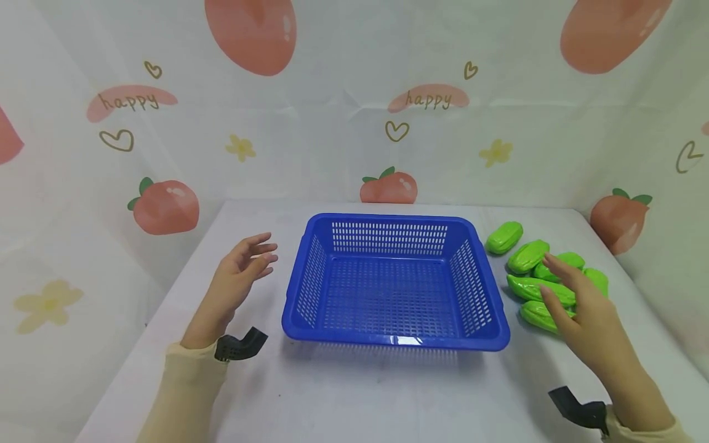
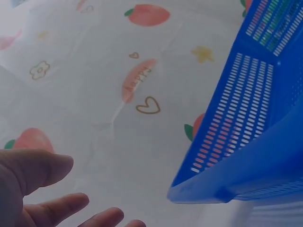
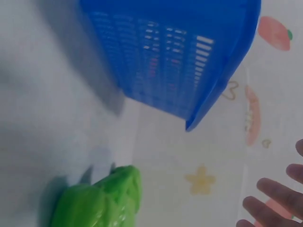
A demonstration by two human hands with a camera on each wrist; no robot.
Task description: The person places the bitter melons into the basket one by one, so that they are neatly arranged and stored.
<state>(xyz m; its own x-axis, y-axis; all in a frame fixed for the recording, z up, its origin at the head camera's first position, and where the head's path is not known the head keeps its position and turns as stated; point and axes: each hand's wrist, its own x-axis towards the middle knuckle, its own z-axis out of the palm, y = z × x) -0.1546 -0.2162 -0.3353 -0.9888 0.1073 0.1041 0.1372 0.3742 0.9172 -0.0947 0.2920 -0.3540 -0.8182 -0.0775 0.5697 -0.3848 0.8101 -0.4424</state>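
The right hand [image 1: 592,326] is the nearer of the two to the green pieces [image 1: 541,290], which lie on the surface [image 1: 354,394] to the right of the blue basket [image 1: 343,338]. Its fingers [image 3: 279,191] are extended and spread, with the thumb well apart from the forefinger, and hold nothing; contact with a piece cannot be confirmed. The governing relation is probably hand to long axis: the front two pieces lie roughly crosswise, left ends slightly farther from the person, so a grip across their narrow width would call for some wrist rotation. The rearmost piece [image 1: 504,237], near the basket's right rim, slants from front-left to back-right and lies forward and left of the fingertips. The left hand [image 1: 235,277], loosely bent and without a load, stands beyond the basket's opposite side, well apart from the pieces
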